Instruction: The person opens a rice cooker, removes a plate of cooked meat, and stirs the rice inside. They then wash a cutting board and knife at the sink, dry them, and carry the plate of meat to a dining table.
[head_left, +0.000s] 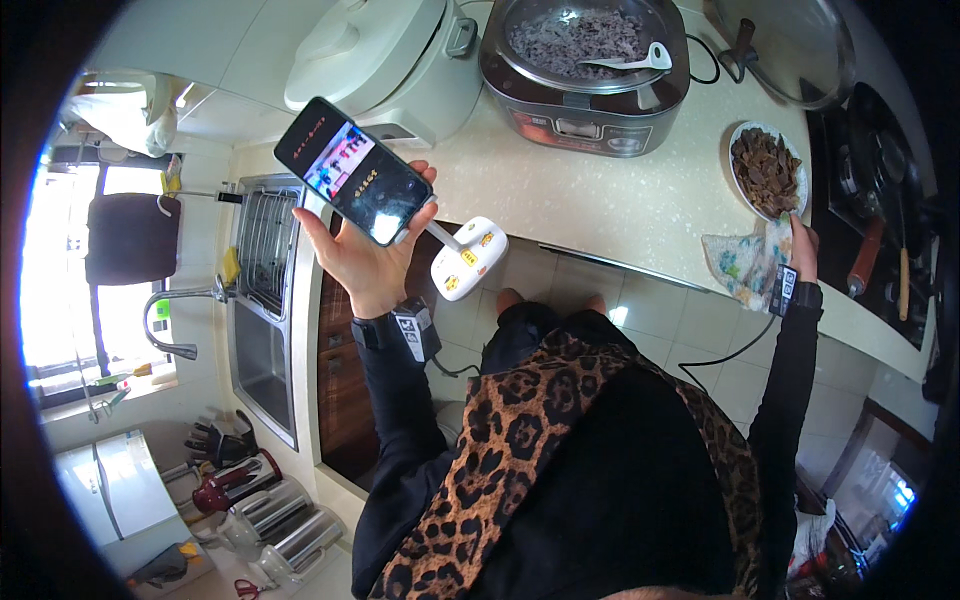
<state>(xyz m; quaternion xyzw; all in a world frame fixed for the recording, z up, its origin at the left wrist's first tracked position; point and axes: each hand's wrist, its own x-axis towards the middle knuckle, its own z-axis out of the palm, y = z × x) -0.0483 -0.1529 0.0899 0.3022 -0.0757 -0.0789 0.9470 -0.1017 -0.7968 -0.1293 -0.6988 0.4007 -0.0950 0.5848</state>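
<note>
My left hand holds a smartphone with its screen lit, raised before the counter's front edge. A white phone stand with a rounded, stickered base hangs from behind the phone. At the right, my right hand grips a patterned cloth, which drapes over the counter edge. Just beyond that hand sits a white plate heaped with brown sliced food; whether the fingers touch its rim I cannot tell.
An open cooker holds purplish cooked rice and a white rice paddle. Left of it stands a white lidded cooker. A glass lid leans near the stove with pans. The sink lies left.
</note>
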